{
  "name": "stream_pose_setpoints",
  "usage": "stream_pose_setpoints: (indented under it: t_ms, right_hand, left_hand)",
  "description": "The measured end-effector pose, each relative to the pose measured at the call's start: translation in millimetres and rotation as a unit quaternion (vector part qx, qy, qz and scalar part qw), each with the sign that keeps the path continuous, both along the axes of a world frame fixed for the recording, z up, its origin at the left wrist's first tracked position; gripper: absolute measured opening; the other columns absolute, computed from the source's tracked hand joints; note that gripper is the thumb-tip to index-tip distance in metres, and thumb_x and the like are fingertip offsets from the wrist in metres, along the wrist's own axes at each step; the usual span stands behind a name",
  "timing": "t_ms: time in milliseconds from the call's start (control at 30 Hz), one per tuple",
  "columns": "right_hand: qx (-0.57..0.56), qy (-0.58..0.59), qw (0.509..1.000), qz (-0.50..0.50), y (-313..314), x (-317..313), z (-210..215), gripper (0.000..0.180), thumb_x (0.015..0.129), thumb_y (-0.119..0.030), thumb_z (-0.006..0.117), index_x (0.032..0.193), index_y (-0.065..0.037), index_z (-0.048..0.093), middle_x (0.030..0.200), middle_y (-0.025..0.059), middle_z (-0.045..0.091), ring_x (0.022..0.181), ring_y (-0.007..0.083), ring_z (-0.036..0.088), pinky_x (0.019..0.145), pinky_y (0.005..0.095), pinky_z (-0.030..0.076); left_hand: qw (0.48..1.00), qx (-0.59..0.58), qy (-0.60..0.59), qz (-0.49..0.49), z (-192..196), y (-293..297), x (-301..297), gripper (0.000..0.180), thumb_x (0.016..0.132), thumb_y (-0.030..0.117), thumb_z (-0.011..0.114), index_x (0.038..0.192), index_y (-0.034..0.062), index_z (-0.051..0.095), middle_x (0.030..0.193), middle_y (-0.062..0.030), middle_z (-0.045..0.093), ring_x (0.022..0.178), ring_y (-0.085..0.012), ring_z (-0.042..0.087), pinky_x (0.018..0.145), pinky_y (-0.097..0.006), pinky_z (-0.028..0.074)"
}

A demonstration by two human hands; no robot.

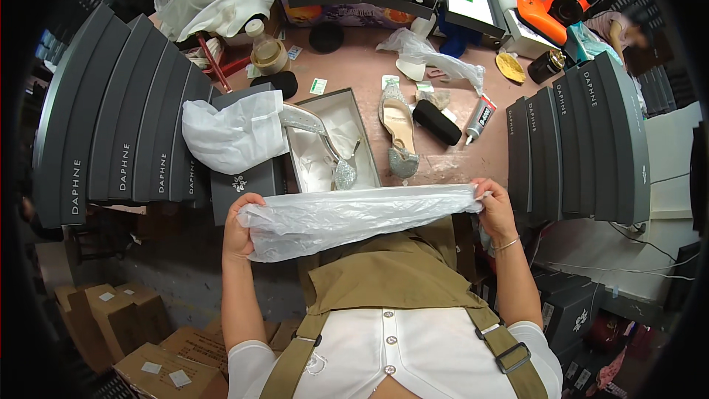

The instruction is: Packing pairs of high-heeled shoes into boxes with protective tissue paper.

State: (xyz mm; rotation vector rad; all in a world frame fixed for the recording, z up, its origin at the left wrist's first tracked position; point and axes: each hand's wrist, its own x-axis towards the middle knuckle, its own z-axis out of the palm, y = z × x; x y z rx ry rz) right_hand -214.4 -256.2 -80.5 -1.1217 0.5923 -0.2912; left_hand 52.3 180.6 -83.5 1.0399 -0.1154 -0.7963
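A clear plastic bag (347,218) is stretched flat between both hands just above my lap. My left hand (238,230) pinches its left end and my right hand (496,210) pinches its right end. Beyond the bag an open grey shoe box (367,133) lined with white paper holds a silver glittery high-heeled shoe (325,149). The matching shoe (399,131) lies on the brown table to the box's right. White crumpled tissue paper (235,133) rests on the box lid (244,181) at left.
Stacks of dark grey shoe boxes (125,125) stand at left and others (583,140) at right. A glue tube (478,118), a black block (436,122), a bottle (267,50), a tablet (471,0) and an orange tool (546,9) sit on the table. Cardboard cartons (133,325) lie on the floor. Another person (617,29) is far right.
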Motion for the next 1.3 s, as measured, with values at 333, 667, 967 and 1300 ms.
stream_pose_setpoints:
  t_ms: [333,667,967,1300]
  right_hand:
    - [-0.511,0.181,0.779,0.314,-12.7,7.8,64.6,0.021,0.082,-0.003,0.059,0.103,-0.002,0.064,0.126,0.019,0.054,0.116,0.0339,0.053,0.097,0.0372,0.044]
    - [-0.435,-0.038,0.785,0.439,102.5,128.5,77.9,0.033,0.082,-0.018,0.067,0.109,0.0,0.059,0.097,0.0194,0.065,0.088,0.0348,0.062,0.08,0.0403,0.048]
    - [-0.611,0.398,0.589,0.349,-23.8,-21.9,48.2,0.022,0.07,-0.013,0.075,0.079,-0.005,0.056,0.083,0.0121,0.061,0.081,0.0332,0.062,0.07,0.0427,0.049]
    - [-0.414,0.004,0.761,0.499,110.6,154.2,59.7,0.019,0.085,-0.014,0.062,0.096,0.001,0.062,0.089,0.0204,0.064,0.082,0.0371,0.063,0.076,0.0415,0.05]
  left_hand:
    - [0.908,0.322,-0.234,-0.128,49.0,-25.4,3.8,0.011,0.079,0.003,0.061,0.086,-0.0028,0.066,0.089,-0.0054,0.064,0.084,-0.0141,0.058,0.078,-0.025,0.045]
    - [0.815,0.285,-0.46,-0.209,145.3,-48.1,-0.9,0.037,0.068,-0.006,0.054,0.102,-0.0008,0.066,0.1,-0.0129,0.065,0.094,-0.0253,0.061,0.087,-0.032,0.046]
    - [0.76,0.343,-0.53,-0.156,123.2,-37.2,19.6,0.046,0.066,-0.008,0.05,0.108,-0.0001,0.064,0.107,-0.0177,0.064,0.103,-0.0332,0.059,0.093,-0.036,0.046]
    - [0.784,0.302,-0.512,-0.178,160.3,-41.8,5.9,0.037,0.076,-0.009,0.055,0.112,0.0,0.063,0.104,-0.0121,0.065,0.097,-0.0241,0.062,0.087,-0.031,0.048]
